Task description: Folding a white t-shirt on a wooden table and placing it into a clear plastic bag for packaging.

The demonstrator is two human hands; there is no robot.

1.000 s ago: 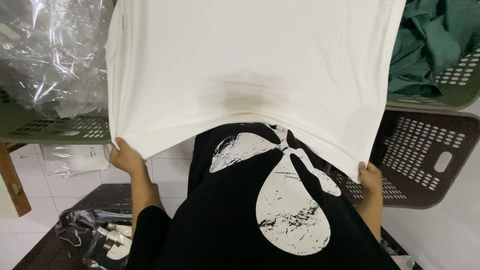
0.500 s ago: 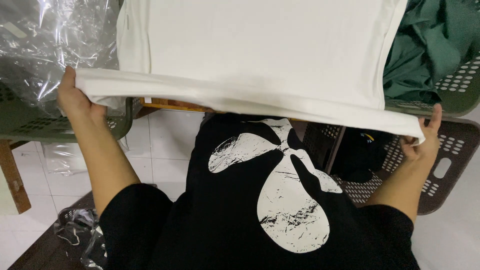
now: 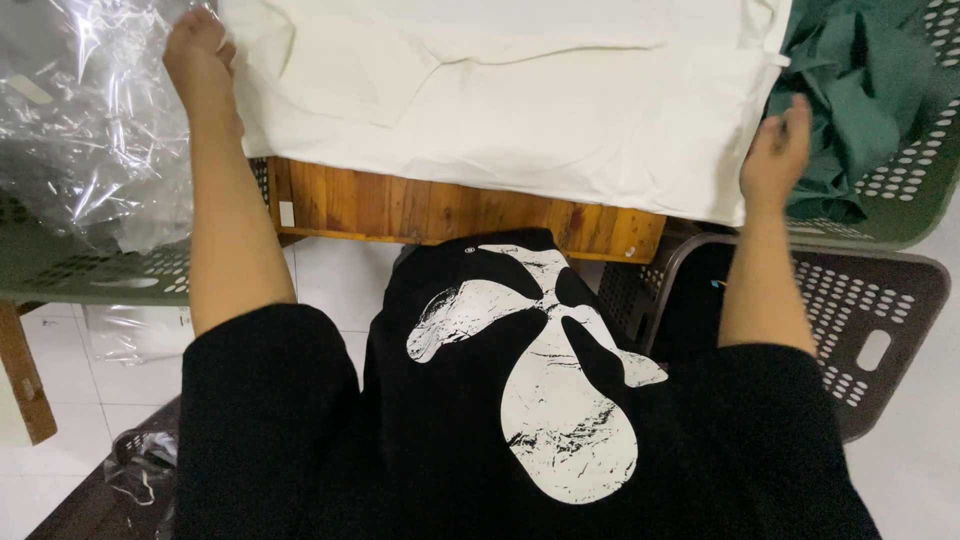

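So there's a wooden table (image 3: 450, 208) with just its near edge showing, and a cream garment (image 3: 520, 110) laid flat on it, its hem just short of that edge.

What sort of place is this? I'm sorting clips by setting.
Probably a garment packing or folding station: a cream garment spread on a wooden table, clear plastic bags in one basket, and green clothes heaped in another.
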